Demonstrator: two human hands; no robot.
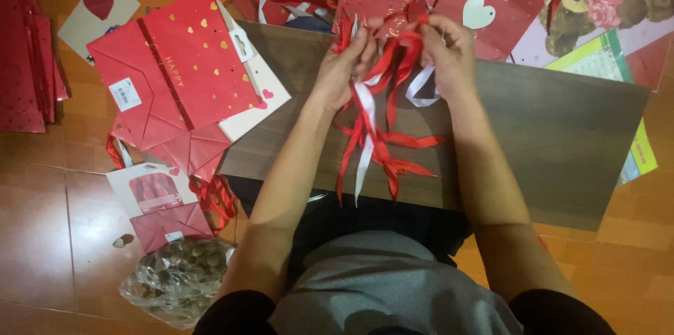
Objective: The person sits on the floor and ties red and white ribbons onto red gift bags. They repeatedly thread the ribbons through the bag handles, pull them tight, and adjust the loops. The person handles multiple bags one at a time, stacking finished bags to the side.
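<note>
Two hands work over a dark board (562, 138) laid on the orange tile floor (42, 237). We note the left hand (344, 68) and right hand (449, 51) raised side by side above the board's far edge, both closed on one bunch of ribbons (375, 131). The left fingers (361, 44) are curled tight round the top of the bunch; the right fingers (428, 26) pinch red loops just beside them. From the grip the ribbons hang down between the forearms, mostly red with one white strand, their loose ends spread over the board. A white loop shows beneath the right hand. We record red gift bags (182, 68) with gold hearts lying flat left of the board and beyond it, and a clear plastic bag (179, 279) of brown lumps near the left elbow.
</note>
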